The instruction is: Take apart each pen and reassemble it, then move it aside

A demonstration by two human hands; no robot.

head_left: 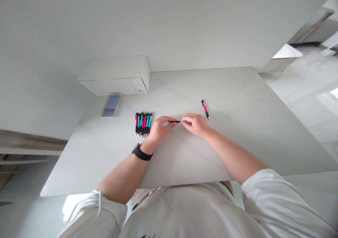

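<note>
A pen (178,121) lies level between my two hands, its dark middle showing and much of its body hidden by fingers. My left hand (160,128), with a black watch on the wrist, pinches the tip end. On the other end, the fingers of my right hand (195,123) are closed. Just left of my left hand, several red and teal pens (143,124) with black grips lie side by side in a row, tips toward me. One red and black pen (205,109) lies alone beyond my right hand, slightly tilted.
A long white box (113,86) stands against the wall at the back left of the white table (237,100). In front of it lies a blurred-out, bluish flat item (112,105). The table's front edge runs close to my body.
</note>
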